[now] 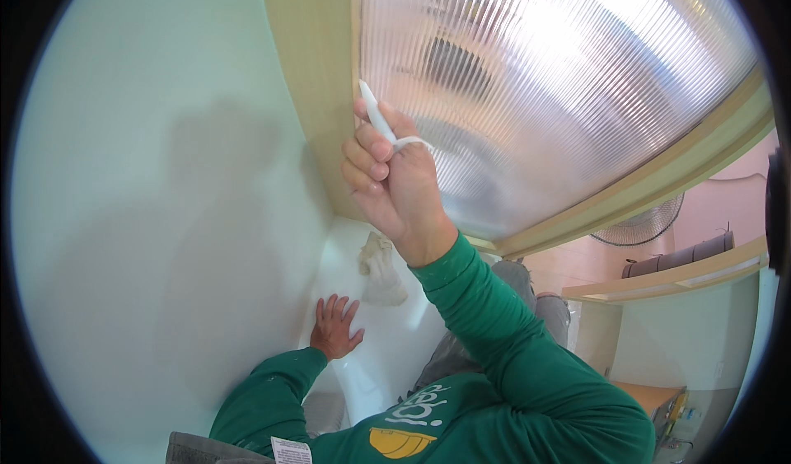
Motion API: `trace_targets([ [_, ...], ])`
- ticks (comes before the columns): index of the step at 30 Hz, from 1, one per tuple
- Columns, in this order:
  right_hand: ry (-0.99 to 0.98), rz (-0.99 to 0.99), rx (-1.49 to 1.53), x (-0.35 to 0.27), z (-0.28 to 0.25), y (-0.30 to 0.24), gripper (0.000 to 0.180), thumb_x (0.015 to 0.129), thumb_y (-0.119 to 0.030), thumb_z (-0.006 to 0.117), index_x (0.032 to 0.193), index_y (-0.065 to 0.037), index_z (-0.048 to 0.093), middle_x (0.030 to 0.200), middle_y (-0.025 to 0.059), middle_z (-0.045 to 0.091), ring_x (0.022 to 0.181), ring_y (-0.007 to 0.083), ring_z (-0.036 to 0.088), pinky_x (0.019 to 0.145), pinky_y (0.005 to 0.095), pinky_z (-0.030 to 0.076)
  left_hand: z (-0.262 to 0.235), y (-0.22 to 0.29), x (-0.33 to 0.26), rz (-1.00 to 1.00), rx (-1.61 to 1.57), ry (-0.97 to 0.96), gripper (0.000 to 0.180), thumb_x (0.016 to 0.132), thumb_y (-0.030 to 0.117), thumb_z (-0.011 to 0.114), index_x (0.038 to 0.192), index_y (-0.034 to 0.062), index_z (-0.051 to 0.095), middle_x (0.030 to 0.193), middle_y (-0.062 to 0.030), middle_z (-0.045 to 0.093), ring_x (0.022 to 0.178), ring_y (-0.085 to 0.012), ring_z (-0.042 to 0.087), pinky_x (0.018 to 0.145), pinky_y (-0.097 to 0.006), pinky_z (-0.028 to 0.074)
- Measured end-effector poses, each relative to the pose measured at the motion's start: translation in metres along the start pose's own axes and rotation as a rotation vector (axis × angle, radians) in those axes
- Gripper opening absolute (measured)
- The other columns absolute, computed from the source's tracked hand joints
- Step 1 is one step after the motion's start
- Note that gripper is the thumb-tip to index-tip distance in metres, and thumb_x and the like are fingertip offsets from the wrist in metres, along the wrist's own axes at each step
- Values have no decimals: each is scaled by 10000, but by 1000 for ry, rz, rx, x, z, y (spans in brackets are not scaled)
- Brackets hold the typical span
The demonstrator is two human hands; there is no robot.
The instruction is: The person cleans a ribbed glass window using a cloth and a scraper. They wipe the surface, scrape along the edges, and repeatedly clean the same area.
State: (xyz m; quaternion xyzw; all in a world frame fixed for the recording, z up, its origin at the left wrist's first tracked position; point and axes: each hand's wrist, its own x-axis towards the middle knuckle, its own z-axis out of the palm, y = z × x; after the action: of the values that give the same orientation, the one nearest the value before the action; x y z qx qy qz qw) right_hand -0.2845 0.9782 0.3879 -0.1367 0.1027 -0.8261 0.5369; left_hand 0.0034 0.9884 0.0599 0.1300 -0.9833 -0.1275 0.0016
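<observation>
My right hand (pixel 394 171) is raised and closed around a slim white tool with a tapered tip (pixel 376 114). The tip meets the seam between the ribbed translucent panel (pixel 503 93) and its pale wooden frame (pixel 317 77). A thin white strip or part of the tool curls out beside my thumb; which one I cannot tell. Lower down, my left hand (pixel 334 329) rests flat on a glossy white surface (pixel 342 254) with its fingers spread. A crumpled off-white cloth (pixel 381 274) lies on that surface, a little beyond my left hand.
A plain pale wall (pixel 156 217) with my shadow rises close on the left. Along the lower right runs the panel's curved wooden rail (pixel 643 188). Beyond it are a round wire-guarded fan (pixel 643 223), a dark grey roll (pixel 680 258) and a wooden ledge (pixel 684 274).
</observation>
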Motion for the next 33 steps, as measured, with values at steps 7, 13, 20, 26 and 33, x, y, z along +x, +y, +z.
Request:
trace_targets([
  [7, 2, -6, -289, 1, -12, -10, 251, 1097, -322, 513, 1165, -85, 558, 668, -21, 530, 548, 95, 460, 476, 253, 370, 4, -1, 2, 10, -8, -5, 765, 889, 471, 681, 1509, 71, 482, 1495, -203, 393, 1457, -439, 286, 1225, -655, 164],
  [13, 202, -321, -1131, 2, -39, 4, 235, 1067, -267, 579, 1119, -40, 611, 669, 22, 590, 524, 148, 529, 512, 296, 423, 15, -2, 0, -10, 13, -30, 771, 903, 491, 662, 1527, 83, 467, 1519, -195, 374, 1477, -434, 253, 1235, -646, 135],
  [20, 373, -714, -1794, -3, -16, 3, 182, 997, -193, 640, 971, -16, 672, 600, 178, 559, 506, 358, 573, 526, 450, 451, 16, -6, -1, -17, 22, -46, 764, 905, 495, 658, 1525, 89, 473, 1526, -197, 376, 1480, -433, 251, 1234, -645, 135],
  [26, 342, -858, -1949, 8, -7, 0, 162, 979, -178, 647, 966, -22, 689, 574, 163, 547, 483, 351, 568, 500, 440, 442, 11, -9, -3, -10, 9, -25, 770, 894, 499, 665, 1518, 87, 483, 1523, -195, 391, 1474, -435, 266, 1230, -648, 147],
  [33, 349, -948, -2144, 12, 13, -11, 198, 953, -175, 655, 812, -49, 595, 619, 143, 610, 512, 358, 607, 486, 465, 462, 7, -11, -2, -30, 45, -79, 774, 931, 528, 610, 1558, 109, 436, 1570, -174, 353, 1509, -417, 219, 1246, -639, 117],
])
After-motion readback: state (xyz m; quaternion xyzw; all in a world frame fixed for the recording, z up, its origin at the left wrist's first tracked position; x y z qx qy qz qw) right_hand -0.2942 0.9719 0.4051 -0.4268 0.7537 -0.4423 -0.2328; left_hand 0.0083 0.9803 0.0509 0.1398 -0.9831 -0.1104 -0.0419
